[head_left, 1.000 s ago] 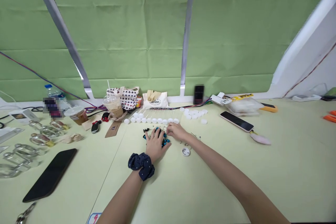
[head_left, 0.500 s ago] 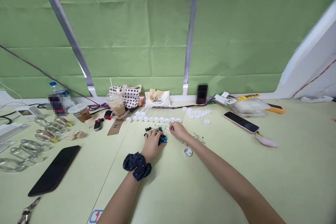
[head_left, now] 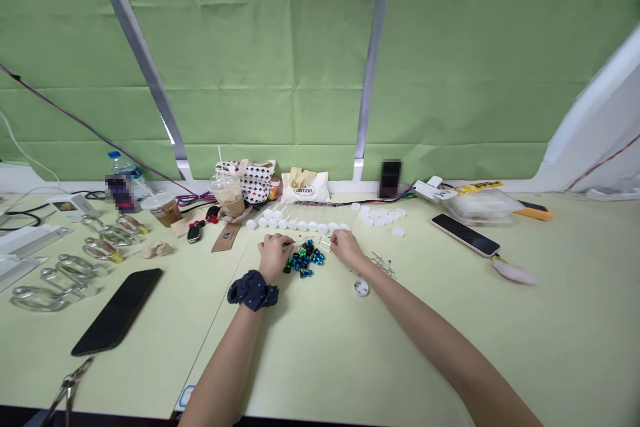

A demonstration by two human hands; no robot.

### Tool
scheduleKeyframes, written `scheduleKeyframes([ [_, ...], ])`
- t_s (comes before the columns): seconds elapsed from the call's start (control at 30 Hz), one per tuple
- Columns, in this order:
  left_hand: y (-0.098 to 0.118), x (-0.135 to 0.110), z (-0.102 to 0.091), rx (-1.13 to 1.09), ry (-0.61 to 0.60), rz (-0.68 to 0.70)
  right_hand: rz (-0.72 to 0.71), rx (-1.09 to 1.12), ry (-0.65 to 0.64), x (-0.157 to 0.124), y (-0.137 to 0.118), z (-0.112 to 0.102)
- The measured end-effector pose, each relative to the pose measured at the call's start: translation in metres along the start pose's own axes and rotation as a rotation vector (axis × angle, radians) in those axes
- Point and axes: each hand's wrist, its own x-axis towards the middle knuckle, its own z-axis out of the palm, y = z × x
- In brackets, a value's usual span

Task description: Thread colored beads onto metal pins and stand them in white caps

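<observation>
Left hand [head_left: 274, 255]: curled loosely on the table just left of the beads, fingertips pinched around something small and dark. What exactly it holds is too small to tell. A dark blue scrunchie [head_left: 253, 289] sits on this wrist.
Right hand [head_left: 344, 246]: fingers closed together just right of the beads, apparently gripping a thin wire or pin; too fine to be sure.
Beads [head_left: 305, 257]: a small cluster of blue and green pieces lying on the pale green table [head_left: 450, 320], between the two hands.
What has changed: a second ago the left hand lay over the cluster and hid it. It has since drawn back to the left, so the beads now lie uncovered. The right hand has barely moved.
What that suggests: the left hand has probably picked one piece out of the pile.
Nearby: a row of white caps [head_left: 300, 225] just behind the hands; a small white round dish [head_left: 361, 287] beside the right wrist; a black phone [head_left: 118, 311] well to the left.
</observation>
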Motion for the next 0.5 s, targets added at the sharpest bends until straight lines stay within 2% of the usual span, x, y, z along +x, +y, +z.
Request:
scheduleKeyframes([
  [0.2,0.012,0.025,0.008,0.135,-0.14,0.03,0.009,0.014,0.077,-0.016,0.008,-0.024],
  [0.5,0.022,0.044,0.021,0.143,-0.162,0.069,0.059,0.015,0.092,-0.067,0.052,-0.054],
])
